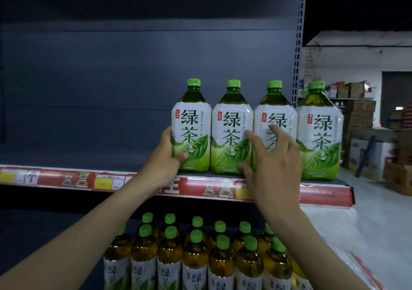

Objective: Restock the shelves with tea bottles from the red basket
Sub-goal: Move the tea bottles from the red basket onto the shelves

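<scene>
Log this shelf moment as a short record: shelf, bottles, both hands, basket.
upper shelf: four large tea bottles upright, at its right end
left hand: grips the leftmost bottle low down
right hand: open, fingers spread before the third bottle
below: smaller tea bottles in packed rows
red basket: not in view

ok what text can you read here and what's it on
"绿茶": on each of the four big bottles.
"绿茶", partly cut off: on the small bottles below.
Red tags and small print on the big labels: too blurred.
Price tags on the shelf strip: unreadable.
</scene>
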A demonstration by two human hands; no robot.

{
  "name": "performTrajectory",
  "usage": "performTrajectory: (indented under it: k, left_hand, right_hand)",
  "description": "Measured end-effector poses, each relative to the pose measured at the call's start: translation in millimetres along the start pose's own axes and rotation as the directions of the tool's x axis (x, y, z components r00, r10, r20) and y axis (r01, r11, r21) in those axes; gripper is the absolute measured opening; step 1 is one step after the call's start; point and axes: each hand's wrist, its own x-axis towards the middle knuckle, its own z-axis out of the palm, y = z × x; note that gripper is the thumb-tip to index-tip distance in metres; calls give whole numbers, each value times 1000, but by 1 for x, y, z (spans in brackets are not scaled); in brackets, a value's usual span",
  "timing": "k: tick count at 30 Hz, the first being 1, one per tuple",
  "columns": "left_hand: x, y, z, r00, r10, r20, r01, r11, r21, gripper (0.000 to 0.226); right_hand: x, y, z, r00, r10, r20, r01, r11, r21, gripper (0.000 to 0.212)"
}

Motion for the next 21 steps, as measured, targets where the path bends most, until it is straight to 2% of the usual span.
performTrajectory:
  k: [7, 11, 13, 15, 18, 21]
  left_hand:
    - [-1, 0, 3, 1000, 1, -28, 1, 998, 58, 68]
    - [-18, 7, -4, 999, 23, -24, -15, 961, 275, 61]
    - [-34, 7, -16, 997, 74, -20, -57, 890, 453, 60]
    - [-60, -1, -32, 993, 118, -12, -83, 761, 643, 61]
    - [-121, -28, -65, 974, 221, -46, -96, 591, 801, 54]
    - [-197, -73, -110, 993, 98, -63, 10, 461, 887, 54]
  right_hand:
    - [1, 4, 5, 999, -3, 37, 2, 999, 35, 70]
    - [-10, -7, -3, 999, -25, 29, 25, 1000, 10, 63]
    - [-21, -23, -9, 997, -78, 10, 77, 996, 38, 56]
    - [-37, -47, -12, 988, -155, 8, 153, 981, 118, 46]
    - [-79, -96, -8, 957, -290, 27, 270, 919, 287, 32]
    - [-136, -158, 1, 904, -407, 131, 297, 819, 491, 27]
